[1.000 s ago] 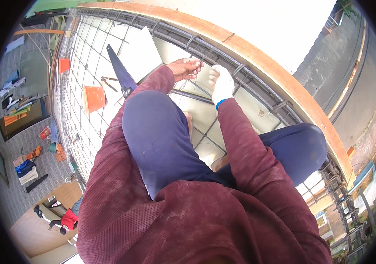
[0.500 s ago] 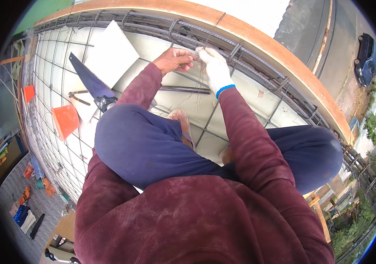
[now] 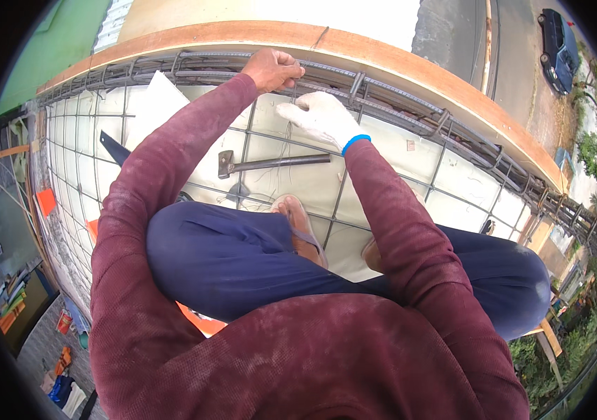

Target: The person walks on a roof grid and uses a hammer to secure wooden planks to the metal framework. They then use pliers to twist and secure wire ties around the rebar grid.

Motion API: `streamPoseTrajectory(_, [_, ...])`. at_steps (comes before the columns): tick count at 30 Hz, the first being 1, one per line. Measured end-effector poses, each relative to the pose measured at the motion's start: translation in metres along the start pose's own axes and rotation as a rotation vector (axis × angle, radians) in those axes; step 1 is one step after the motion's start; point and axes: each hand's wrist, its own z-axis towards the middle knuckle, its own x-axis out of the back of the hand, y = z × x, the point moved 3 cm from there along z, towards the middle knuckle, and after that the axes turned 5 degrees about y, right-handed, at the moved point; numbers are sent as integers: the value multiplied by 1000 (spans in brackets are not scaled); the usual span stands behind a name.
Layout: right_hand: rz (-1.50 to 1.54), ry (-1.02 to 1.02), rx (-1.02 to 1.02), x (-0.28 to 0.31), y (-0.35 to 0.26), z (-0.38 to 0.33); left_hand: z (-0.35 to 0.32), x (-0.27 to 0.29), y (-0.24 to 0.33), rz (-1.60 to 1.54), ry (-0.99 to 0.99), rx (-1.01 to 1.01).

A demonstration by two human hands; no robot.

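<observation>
My bare left hand [image 3: 274, 71] is up at the long rebar cage [image 3: 354, 87], thumb and fingers pinched on a thin tie wire. My right hand [image 3: 319, 117], in a white glove with a blue cuff, is just below and to the right. Its fingers are closed around a few thin wires [image 3: 288, 133] that hang down past the fingertips; the grip itself is partly hidden. Below both hands a hammer [image 3: 281, 162] with a dark handle lies across the rebar mesh [image 3: 246, 143]. My left arm covers part of a handsaw [image 3: 112, 148].
A timber board [image 3: 242, 31] runs along the far edge, beyond which lie a road and a parked dark car [image 3: 558, 52]. A white sheet [image 3: 155, 105] lies on the mesh at left. My sandaled foot [image 3: 300, 224] is among the bars. An orange piece [image 3: 46, 202] is at far left.
My left hand has moved up and away from the gloved right hand, toward the cage. My right hand has dropped slightly. The view has shifted, and the hammer's head now shows.
</observation>
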Motion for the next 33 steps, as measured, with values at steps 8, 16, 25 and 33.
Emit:
streamPoseTrajectory(8, [1111,379,-217,30,15,24,-7,2,13,-83,-47,-7])
streamPoseTrajectory(16, [1268,396,-254,11,14,50,-18,16,26,337,113,-70])
streamPoseTrajectory(25, [960,243,-103,-19,13,41,-19,20,9,-206,-121,132])
streamPoseTrajectory(33, [601,322,-56,-11,9,36,-33,6,3,-249,-168,195])
